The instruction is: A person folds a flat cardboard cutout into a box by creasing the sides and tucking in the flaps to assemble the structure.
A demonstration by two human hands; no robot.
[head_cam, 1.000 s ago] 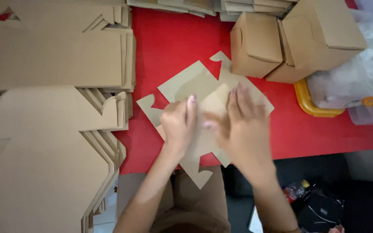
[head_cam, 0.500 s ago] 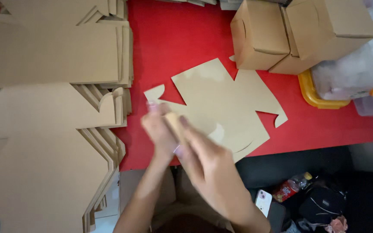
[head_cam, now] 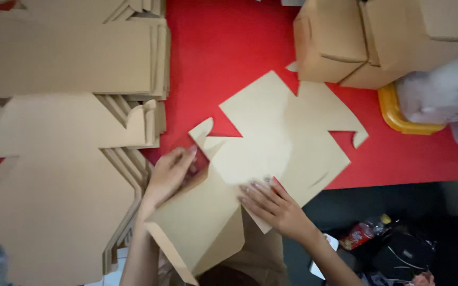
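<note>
Folding up at the near edge, the flat cardboard box blank [head_cam: 271, 143] lies half on the red worktop [head_cam: 229, 47], its near panel overhanging towards the person. Right hand [head_cam: 271, 204] lies spread, fingers flat, pinning the sheet so it seems braced against sliding. Left hand [head_cam: 172, 172] pinches a side flap, apparently to bend it along a crease. Left, stacked flat blanks [head_cam: 59, 159]. Farther right, assembled cardboard boxes [head_cam: 367, 37] and a yellow tray [head_cam: 393, 114].
</note>
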